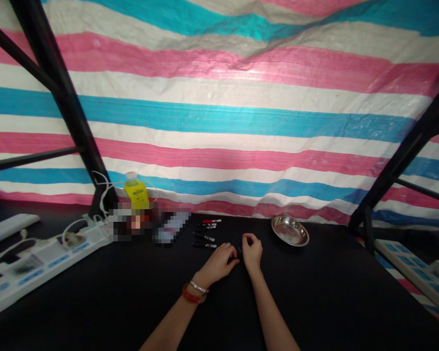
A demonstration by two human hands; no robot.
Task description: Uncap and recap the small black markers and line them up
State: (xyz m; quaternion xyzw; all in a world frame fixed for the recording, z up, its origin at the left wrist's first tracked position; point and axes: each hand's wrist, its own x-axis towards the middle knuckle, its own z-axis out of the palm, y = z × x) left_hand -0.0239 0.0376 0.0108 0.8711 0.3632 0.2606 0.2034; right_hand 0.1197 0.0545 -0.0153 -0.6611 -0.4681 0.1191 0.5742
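Observation:
My left hand (221,263) is low over the black table, its fingers bent and its thumb apart from them, with nothing visible between. Just to its right, my right hand (252,251) has thumb and fingers curled together. What they hold, if anything, blends into the dark table. A small dark shape shows faintly between the two hands, too unclear to name. Beyond my left hand lie several pens: black ones with clear parts, the nearest black pen (204,245) close to my left fingertips, and a red pen (210,222) farthest back.
A round shallow steel dish (290,231) stands at the back right. On the left are a long white power strip (51,263) with cables, a yellow bottle (136,194) and a blurred patch. Black frame posts and a striped sheet (234,161) bound the table (314,297).

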